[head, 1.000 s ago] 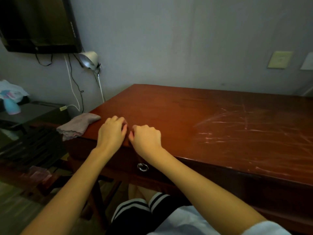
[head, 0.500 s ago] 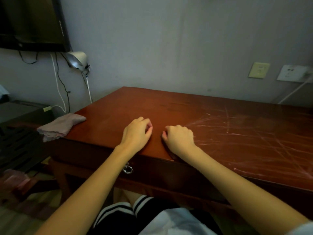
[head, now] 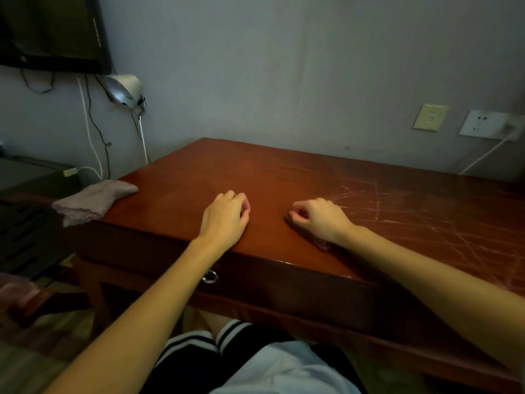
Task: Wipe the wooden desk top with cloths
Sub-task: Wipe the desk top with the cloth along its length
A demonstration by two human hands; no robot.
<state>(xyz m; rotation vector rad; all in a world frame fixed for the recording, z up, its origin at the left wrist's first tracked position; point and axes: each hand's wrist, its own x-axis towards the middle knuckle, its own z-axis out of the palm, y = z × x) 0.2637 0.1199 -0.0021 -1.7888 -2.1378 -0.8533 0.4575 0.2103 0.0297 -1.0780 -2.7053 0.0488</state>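
A person's right hand [head: 322, 220], fingers curled on a dark cloth [head: 314, 238], is pressing it to the wooden counter [head: 284, 177]. The left hand [head: 224, 217] is lying curled, seemingly empty. It is likely needing the pink cloth [head: 93, 200] at the corner before the wiping.

The left hand [head: 225, 216] rested on the glossy reddish-brown wooden desk top [head: 272, 177], fingers curled under. Apart from it, the right hand [head: 321, 218] lay with curled fingers on a thin dark reddish cloth [head: 319, 242], whose edge showed beneath the wrist. A crumpled pale pink cloth [head: 91, 201] overhung the desk's left corner. To the right ran pale scratches [head: 426, 211]. A silver ring pull [head: 210, 277] hung on the drawer front.
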